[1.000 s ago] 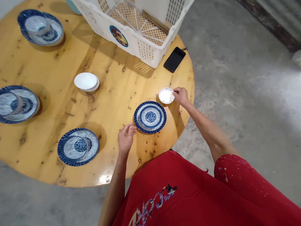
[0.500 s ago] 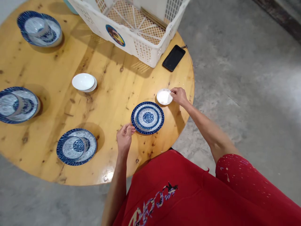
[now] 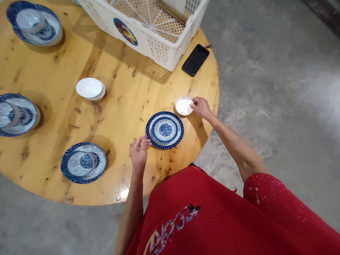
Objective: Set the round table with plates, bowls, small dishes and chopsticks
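A blue-and-white patterned plate (image 3: 165, 130) lies flat on the wooden table near its right end. My left hand (image 3: 139, 148) is closed at the plate's lower-left rim, thumb and fingertips gripping the edge. Just beyond the plate, to the upper right, is a small white dish (image 3: 183, 106). My right hand (image 3: 201, 107) pinches the right rim of that dish between thumb and fingers. Whether the dish rests fully on the wood I cannot tell.
A white plastic crate (image 3: 159, 46) stands at the back, a black phone (image 3: 196, 60) beside it. Two white bowls (image 3: 89, 88) are stacked mid-table. Blue-and-white dishes with bowls in them stand at the front (image 3: 102, 159), left (image 3: 32, 113) and far left (image 3: 54, 26).
The view has shifted slightly, so the things on the table appear a little higher and further left. Both hands keep nearly the same places at the plate and the dish.
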`<state>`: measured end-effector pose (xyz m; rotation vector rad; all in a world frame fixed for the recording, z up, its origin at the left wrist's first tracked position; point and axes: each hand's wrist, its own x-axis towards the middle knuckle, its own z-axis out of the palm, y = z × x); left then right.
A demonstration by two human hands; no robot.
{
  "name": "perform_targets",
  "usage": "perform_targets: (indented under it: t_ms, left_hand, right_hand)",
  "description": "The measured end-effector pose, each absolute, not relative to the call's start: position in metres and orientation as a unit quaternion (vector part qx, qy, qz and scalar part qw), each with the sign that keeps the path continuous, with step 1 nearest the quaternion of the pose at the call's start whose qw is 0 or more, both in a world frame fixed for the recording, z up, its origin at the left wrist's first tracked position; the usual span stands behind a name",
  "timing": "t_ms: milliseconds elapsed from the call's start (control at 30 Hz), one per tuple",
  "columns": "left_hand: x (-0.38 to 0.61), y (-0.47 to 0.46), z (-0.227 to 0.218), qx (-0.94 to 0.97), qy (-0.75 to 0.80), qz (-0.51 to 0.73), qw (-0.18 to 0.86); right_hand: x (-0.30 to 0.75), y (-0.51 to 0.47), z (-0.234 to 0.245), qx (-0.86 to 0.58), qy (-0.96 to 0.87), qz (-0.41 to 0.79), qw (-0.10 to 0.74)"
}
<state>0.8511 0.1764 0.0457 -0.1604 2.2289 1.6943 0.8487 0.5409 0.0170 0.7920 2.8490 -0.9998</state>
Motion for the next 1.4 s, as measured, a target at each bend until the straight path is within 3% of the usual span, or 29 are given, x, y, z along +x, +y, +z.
perform_targets:
  t_ms: [600, 1400]
  left_hand:
    - [0.861, 0.161, 0.049, -0.096, 0.787, 0.590, 0.150]
    - [0.880, 0.167, 0.045, -0.114, 0.792, 0.584, 0.135]
  right_hand:
    - [0.863, 0.550, 0.024, 0.301, 0.857, -0.417, -0.018]
    - [0.848, 0.547, 0.024, 0.261, 0.872, -0.412, 0.024]
